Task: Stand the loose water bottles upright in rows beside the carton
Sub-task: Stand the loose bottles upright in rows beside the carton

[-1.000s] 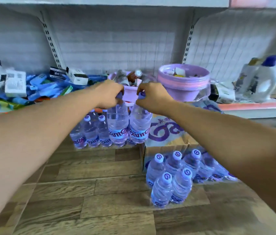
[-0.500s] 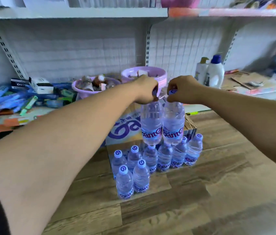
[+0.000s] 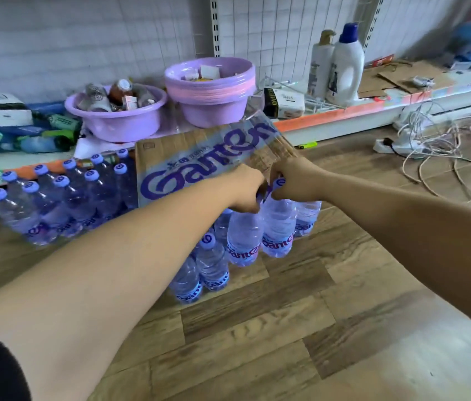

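Note:
A brown Ganten carton (image 3: 170, 157) stands on the wooden floor in front of a low shelf. My left hand (image 3: 247, 189) grips the cap of one clear water bottle (image 3: 243, 241). My right hand (image 3: 292, 180) grips the cap of a second water bottle (image 3: 277, 230) beside it. Both bottles hang upright at the near right side of the carton, low over the floor; whether they touch it I cannot tell. Several bottles (image 3: 211, 264) stand upright in rows beside them. Another upright group of bottles (image 3: 63, 198) stands left of the carton.
Two purple basins (image 3: 118, 123) (image 3: 214, 108) with small items sit on the low shelf behind the carton. White detergent bottles (image 3: 344, 65) stand at the back right. A power strip with tangled cables (image 3: 419, 143) lies on the floor to the right.
Both hands have lowered the two bottles from above the carton down to the row at its near right side. The view has shifted, so the carton now sits left of my hands.

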The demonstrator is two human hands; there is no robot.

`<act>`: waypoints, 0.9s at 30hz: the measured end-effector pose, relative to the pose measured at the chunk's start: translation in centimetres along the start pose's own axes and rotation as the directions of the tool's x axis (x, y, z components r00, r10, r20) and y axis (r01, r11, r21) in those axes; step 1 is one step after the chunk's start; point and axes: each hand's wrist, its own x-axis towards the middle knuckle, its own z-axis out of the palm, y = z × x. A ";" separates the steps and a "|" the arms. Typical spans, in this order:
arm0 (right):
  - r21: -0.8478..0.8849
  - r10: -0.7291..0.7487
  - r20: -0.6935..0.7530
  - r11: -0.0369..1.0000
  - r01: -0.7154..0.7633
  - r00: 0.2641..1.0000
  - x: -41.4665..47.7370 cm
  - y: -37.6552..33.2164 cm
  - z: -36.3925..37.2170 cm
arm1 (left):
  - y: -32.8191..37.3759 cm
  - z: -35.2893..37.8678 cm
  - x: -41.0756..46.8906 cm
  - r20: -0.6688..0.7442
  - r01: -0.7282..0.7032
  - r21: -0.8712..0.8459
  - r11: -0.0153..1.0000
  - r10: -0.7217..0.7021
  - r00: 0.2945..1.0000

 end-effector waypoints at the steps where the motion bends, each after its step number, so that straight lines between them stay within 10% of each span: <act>1: 0.002 0.001 0.004 1.000 -0.001 1.000 0.2 0.2 1.2 | -0.2 1.0 0.1 0.012 0.007 0.002 1.000 -0.007 1.000; 18: -0.052 -0.024 0.176 0.998 0.034 0.984 2.9 1.5 9.8 | -2.3 10.7 2.5 0.052 0.230 -0.287 0.930 -0.225 0.973; 27: -0.433 -0.091 0.153 0.889 0.150 0.984 2.7 -0.6 7.7 | -4.8 6.8 1.2 0.051 0.196 -0.373 0.907 -0.191 0.980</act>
